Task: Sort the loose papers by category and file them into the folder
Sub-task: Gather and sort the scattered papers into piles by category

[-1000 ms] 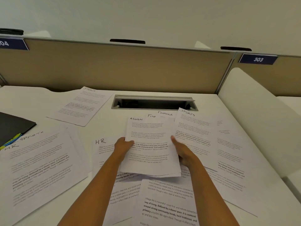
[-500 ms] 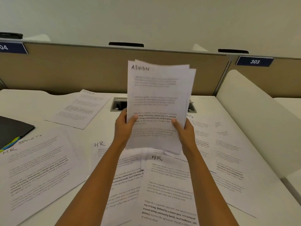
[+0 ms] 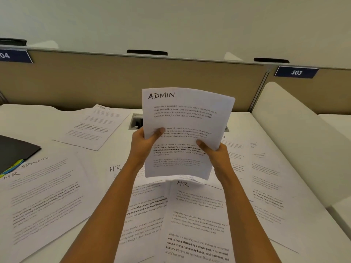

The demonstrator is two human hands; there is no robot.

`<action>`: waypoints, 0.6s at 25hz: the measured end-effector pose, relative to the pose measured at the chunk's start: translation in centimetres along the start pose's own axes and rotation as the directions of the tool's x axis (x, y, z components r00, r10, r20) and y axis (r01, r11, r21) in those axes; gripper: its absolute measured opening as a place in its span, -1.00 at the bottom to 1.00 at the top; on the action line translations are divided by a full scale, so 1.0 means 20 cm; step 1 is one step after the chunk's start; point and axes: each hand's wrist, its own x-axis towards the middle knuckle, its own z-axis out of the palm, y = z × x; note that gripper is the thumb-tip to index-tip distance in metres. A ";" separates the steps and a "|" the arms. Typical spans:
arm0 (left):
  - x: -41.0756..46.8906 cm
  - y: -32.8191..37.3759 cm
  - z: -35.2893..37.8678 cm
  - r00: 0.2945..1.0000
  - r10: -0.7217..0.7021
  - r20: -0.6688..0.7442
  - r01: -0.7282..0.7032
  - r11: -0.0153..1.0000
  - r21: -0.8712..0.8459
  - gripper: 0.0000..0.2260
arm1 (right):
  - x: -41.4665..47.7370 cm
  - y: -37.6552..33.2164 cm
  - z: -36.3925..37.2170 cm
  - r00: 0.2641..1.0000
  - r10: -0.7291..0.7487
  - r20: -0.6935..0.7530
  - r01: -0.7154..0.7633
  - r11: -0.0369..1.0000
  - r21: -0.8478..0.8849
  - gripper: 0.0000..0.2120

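Note:
A small stack of white sheets, the top one headed ADMIN, stands upright above the desk. My left hand grips its left edge with the thumb on the front. My right hand grips its lower right edge the same way. Below the stack lie sheets headed HR, and another HR sheet sits left of my left forearm. At the left lies a sheet marked HR and SPORTS. A dark folder with coloured tabs sits at the far left edge.
A single printed sheet lies at the back left. More sheets cover the desk's right side. A cable slot is sunk in the desk behind the stack. A tan partition closes the back; a white divider runs along the right.
Both hands lifted the ADMIN stack off the desk and stood it upright, which uncovered an HR sheet beneath. In the last half second the stack came down a little and its sheets drew into line.

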 end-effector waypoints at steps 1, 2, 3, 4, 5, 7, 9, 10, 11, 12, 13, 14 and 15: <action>0.00 -0.01 -0.01 1.000 -0.018 0.016 0.018 1.000 0.002 -0.88 | 0.01 0.00 -0.01 1.000 0.000 0.008 0.000 1.000 0.013 -0.87; 0.01 -0.03 -0.02 0.998 -0.054 0.038 0.054 0.999 0.005 -0.86 | 0.01 0.01 -0.02 0.999 0.008 0.033 -0.009 1.000 0.009 -0.86; 0.01 -0.05 -0.03 0.993 -0.100 0.067 0.099 0.995 0.011 -0.85 | 0.01 0.03 -0.02 0.998 0.024 0.066 -0.022 1.000 -0.019 -0.84; 0.00 -0.07 -0.04 0.984 -0.142 0.105 0.141 0.990 0.025 -0.84 | 0.01 0.06 -0.02 0.995 0.045 0.094 -0.040 0.997 -0.060 -0.82; -0.01 -0.09 -0.04 0.975 -0.172 0.141 0.167 0.985 0.043 -0.84 | 0.00 0.08 -0.02 0.992 0.067 0.109 -0.057 0.994 -0.092 -0.81; -0.01 -0.10 -0.03 0.974 -0.167 0.155 0.158 0.985 0.067 -0.89 | 0.01 0.10 -0.01 0.990 0.080 0.116 -0.067 0.992 -0.109 -0.83; 0.00 -0.08 -0.02 0.990 -0.123 0.063 0.120 0.992 0.040 -0.94 | 0.02 0.10 -0.03 0.991 0.068 0.115 -0.051 0.988 -0.144 -0.86; 0.00 -0.07 -0.02 0.993 -0.115 -0.006 0.115 0.993 -0.027 -0.95 | 0.02 0.10 -0.04 0.993 0.051 0.106 -0.033 0.985 -0.168 -0.86; 0.01 -0.06 -0.03 0.990 -0.121 -0.072 0.111 0.985 -0.134 -0.94 | 0.03 0.11 -0.06 0.996 0.038 0.081 -0.024 0.985 -0.171 -0.83; 0.02 -0.06 -0.03 0.983 -0.140 -0.123 0.104 0.960 -0.261 -0.90 | 0.04 0.11 -0.08 0.998 0.039 0.042 -0.033 0.990 -0.134 -0.80; 0.02 -0.06 -0.03 0.974 -0.168 -0.150 0.099 0.918 -0.385 -0.84 | 0.05 0.11 -0.09 0.998 0.058 0.009 -0.057 0.998 -0.037 -0.76; 0.03 -0.07 -0.02 0.966 -0.206 -0.156 0.106 0.867 -0.487 -0.78 | 0.05 0.11 -0.08 0.996 0.093 -0.004 -0.092 0.990 0.110 -0.76; 0.02 -0.07 0.01 0.958 -0.247 -0.148 0.121 0.813 -0.570 -0.72 | 0.05 0.11 -0.06 0.991 0.135 0.004 -0.131 0.957 0.257 -0.76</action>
